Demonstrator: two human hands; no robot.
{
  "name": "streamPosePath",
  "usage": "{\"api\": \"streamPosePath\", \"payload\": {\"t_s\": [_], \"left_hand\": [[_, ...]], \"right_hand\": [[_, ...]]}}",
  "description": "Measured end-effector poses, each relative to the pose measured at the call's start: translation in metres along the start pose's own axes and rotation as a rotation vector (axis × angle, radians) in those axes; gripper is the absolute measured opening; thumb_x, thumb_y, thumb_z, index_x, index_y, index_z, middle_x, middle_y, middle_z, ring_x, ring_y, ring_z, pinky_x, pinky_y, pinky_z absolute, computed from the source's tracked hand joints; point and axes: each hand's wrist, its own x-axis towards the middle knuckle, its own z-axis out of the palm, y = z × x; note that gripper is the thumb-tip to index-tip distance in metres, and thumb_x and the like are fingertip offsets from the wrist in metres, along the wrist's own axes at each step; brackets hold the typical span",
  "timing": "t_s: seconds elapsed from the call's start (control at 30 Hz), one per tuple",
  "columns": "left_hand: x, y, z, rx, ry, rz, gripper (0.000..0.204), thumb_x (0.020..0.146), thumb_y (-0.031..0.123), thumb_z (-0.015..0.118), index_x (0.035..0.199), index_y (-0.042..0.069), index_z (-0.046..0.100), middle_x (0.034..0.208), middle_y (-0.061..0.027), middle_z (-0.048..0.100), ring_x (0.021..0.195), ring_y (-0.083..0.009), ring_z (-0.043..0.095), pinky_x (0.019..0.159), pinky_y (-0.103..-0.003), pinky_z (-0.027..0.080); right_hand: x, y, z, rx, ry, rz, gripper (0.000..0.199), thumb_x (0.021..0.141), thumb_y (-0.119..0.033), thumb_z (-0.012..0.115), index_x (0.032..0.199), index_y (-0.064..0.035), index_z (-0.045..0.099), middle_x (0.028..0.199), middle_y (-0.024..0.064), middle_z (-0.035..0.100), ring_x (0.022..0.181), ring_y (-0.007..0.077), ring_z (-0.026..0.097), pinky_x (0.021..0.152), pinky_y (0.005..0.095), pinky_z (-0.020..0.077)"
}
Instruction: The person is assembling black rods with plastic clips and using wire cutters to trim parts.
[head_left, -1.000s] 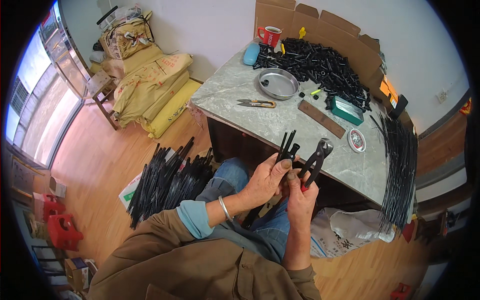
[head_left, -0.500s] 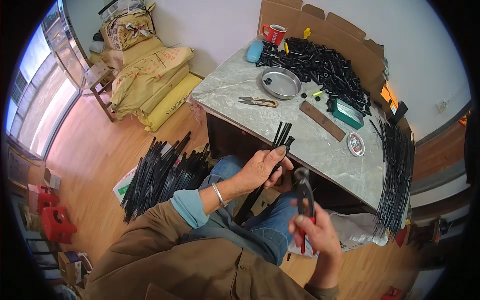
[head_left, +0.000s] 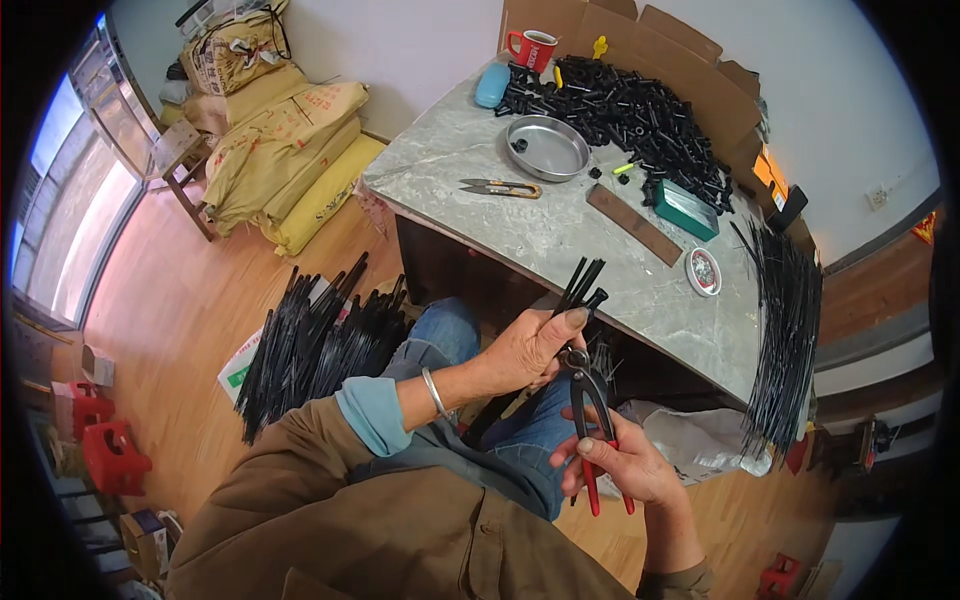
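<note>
My left hand (head_left: 520, 352) is closed round several thin black rods (head_left: 576, 284), whose ends stick up past the thumb. A short black piece with a flared head (head_left: 597, 298) stands beside them at the thumb. In my right hand (head_left: 632, 462) is a pair of pincers (head_left: 590, 405) with red handles, which are spread apart. The round head of the pincers is close below my left thumb; whether the jaws grip anything is too small to tell. Both hands are over my lap, in front of the table (head_left: 480, 235).
On the table are a heap of black tubular parts (head_left: 640, 125), a round metal pan (head_left: 560, 150), thread snips (head_left: 500, 188), a rusty flat bar (head_left: 635, 225) and a small bowl (head_left: 704, 272). Bundles of black rods lie at the right (head_left: 785, 330) and lower left (head_left: 310, 345).
The pincers have moved up and left, so their head is now against my left hand's fingers. My left hand has shifted slightly down, and the view has turned a little.
</note>
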Motion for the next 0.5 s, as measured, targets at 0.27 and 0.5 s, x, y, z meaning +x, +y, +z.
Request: {"api": "streamPosePath", "payload": {"t_s": [0.27,0.5], "left_hand": [[0.001,-0.001,0.0,0.017,0.012,0.03,0.064,0.091,0.063,0.044,0.082,0.001,0.057,0.052,-0.0003,0.045,0.042,-0.0061,0.04,0.04,-0.022,0.031],[-0.001,-0.001,-0.004,0.052,0.083,0.074,0.064,0.091,0.062,0.043,0.082,0.001,0.057,0.052,-0.0005,0.045,0.041,-0.007,0.041,0.039,-0.023,0.031]], "right_hand": [[-0.004,-0.014,0.004,0.062,-0.044,0.094,0.035,0.098,-0.012,0.045,0.13,-0.0006,0.037,0.09,0.0123,0.06,0.066,0.0185,0.062,0.058,0.0316,0.0532],[0.004,-0.01,0.038,0.487,-0.013,0.115,0.022,0.097,-0.012,0.046,0.115,0.0012,0.044,0.069,0.0055,0.047,0.052,0.0162,0.052,0.048,0.033,0.0495]]}}
